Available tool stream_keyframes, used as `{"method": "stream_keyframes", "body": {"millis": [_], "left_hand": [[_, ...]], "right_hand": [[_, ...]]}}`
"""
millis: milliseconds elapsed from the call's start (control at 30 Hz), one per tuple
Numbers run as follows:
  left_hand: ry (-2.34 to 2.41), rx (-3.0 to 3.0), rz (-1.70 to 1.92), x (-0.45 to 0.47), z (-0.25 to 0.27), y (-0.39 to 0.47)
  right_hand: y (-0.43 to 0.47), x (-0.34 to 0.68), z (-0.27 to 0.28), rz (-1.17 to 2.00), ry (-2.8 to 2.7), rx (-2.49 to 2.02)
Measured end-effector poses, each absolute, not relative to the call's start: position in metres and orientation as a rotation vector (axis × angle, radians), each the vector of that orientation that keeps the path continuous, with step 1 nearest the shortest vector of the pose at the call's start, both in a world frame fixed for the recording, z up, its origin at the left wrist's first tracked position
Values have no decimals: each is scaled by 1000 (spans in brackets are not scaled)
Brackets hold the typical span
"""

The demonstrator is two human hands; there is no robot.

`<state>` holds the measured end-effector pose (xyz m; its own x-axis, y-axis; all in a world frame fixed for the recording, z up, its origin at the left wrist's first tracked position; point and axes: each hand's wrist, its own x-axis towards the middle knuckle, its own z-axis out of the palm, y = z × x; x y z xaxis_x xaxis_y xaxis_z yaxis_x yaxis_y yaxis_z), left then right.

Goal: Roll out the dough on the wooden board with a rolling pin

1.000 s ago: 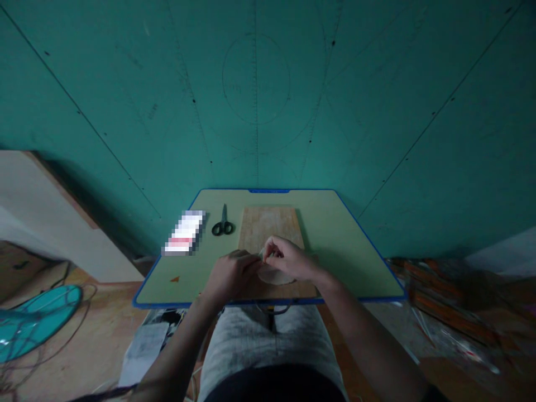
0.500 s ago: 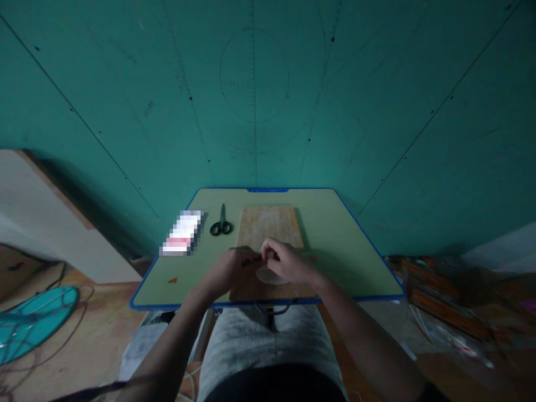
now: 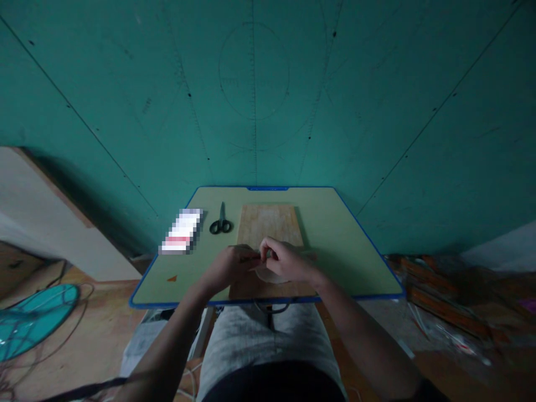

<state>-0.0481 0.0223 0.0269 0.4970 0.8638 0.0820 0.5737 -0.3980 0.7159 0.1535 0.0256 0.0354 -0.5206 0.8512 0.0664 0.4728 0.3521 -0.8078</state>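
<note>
My left hand [image 3: 230, 268] and my right hand [image 3: 288, 262] meet over the near half of a wooden board [image 3: 268, 220]. Their fingertips are bent together in pinches, almost touching each other. What they pinch is too small and dark to make out. Below my right hand a pale, translucent thin piece with a rounded edge [image 3: 270, 276] shows against the board; its upper part is hidden by the fingers. A narrow translucent strip [image 3: 310, 255] sticks out past the right side of my right hand.
Scissors with black handles [image 3: 220, 225] lie left of the board, and farther left is a blurred-out bright rectangle [image 3: 182, 231]. A small orange triangle [image 3: 172, 278] lies near the left front of the blue-edged table [image 3: 347, 245]. The green wall [image 3: 268, 151] rises behind.
Both hands stay in nearly the same place, with only small finger movements. The whole view has shifted very slightly.
</note>
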Motion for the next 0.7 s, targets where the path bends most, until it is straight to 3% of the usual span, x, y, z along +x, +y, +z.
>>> {"method": "stream_keyframes", "body": {"millis": [700], "left_hand": [[1189,1976,571,-49,28,27]], "right_hand": [[28,154,33,1040,-2141,-1102]]}}
